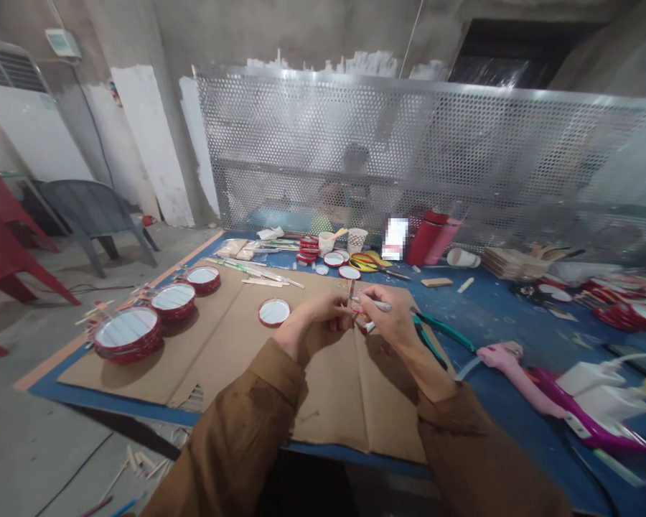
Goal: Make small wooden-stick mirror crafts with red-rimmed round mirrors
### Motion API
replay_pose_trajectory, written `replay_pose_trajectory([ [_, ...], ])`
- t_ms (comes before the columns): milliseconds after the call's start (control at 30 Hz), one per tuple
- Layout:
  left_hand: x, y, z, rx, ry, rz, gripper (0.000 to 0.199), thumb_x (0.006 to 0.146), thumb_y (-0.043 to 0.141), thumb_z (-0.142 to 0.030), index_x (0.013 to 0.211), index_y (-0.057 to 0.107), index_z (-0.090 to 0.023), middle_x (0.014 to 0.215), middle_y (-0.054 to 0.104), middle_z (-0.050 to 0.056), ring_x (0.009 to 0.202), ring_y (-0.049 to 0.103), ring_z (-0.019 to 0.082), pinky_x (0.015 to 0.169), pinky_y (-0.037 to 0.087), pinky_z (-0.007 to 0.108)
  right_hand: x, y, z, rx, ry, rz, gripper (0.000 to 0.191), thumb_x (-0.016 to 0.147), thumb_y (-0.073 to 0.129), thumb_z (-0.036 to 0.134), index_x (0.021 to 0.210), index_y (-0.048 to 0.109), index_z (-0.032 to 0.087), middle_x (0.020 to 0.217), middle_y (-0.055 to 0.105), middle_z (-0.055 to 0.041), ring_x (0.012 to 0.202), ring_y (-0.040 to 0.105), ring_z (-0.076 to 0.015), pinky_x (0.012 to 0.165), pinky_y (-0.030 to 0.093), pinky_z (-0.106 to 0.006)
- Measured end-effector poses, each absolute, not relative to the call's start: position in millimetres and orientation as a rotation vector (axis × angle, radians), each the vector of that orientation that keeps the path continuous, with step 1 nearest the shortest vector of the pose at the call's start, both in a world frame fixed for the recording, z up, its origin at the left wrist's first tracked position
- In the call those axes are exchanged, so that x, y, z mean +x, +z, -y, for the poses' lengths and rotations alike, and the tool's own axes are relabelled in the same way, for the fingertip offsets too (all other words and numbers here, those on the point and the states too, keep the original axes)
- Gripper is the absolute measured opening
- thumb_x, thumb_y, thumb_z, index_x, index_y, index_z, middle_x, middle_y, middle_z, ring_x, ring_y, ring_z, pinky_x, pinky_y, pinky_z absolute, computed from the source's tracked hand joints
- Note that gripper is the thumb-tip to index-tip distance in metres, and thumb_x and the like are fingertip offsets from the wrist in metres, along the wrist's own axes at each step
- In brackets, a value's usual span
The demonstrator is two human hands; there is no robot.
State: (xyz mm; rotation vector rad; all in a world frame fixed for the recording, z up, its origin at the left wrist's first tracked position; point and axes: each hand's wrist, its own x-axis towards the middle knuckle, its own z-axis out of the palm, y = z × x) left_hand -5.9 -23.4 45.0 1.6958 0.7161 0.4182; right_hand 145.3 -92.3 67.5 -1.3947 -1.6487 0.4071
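My right hand [392,316] is closed in a pinch around a white pen-like tool [380,305], its tip pointing left toward my left hand. Closed fingers of my left hand [331,314] grip a small piece with red and white on it, partly hidden by the fingers; a thin dark strip [352,289] stands up from there. Both hands are close together above the cardboard sheet [328,402]. Left of them lies a red-rimmed white disc [274,311]. Teal-handled pliers [446,330] rest just right of my right hand.
Red-rimmed round stacks [128,334] line the cardboard's left side. Paper cups [357,240], yellow-handled scissors [369,262], a phone [395,238] and a red cylinder [427,237] stand or lie at the back. A pink glue gun [522,380] and white chargers [597,388] occupy the right.
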Motion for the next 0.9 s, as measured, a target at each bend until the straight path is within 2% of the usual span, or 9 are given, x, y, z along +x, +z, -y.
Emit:
replay_pose_trajectory([
  [500,-5.3,34.2,16.2,1.729,0.435,-0.686,0.024,0.080,0.063,-0.037,0.077,0.056,-0.014,0.051,0.055,-0.002,0.043,0.051,0.008,0.047,0.041,0.021,146.8,68.2,92.2,-1.410,0.354,1.653,0.023,0.080,0.051,0.039,0.068,0.057,0.021,0.052,0.057,0.0020,0.048,0.052,-0.0137,0.048,0.039,-0.023],
  [900,-5.5,38.3,19.6,1.743,0.434,-0.694,0.018,0.082,0.061,-0.029,0.074,0.055,-0.015,0.051,0.054,-0.003,0.042,0.049,0.008,0.047,0.040,0.022,147.7,67.5,91.1,-1.415,0.322,1.631,0.023,0.080,0.051,0.040,0.069,0.058,0.020,0.055,0.059,0.0011,0.050,0.053,-0.0142,0.050,0.039,-0.024],
])
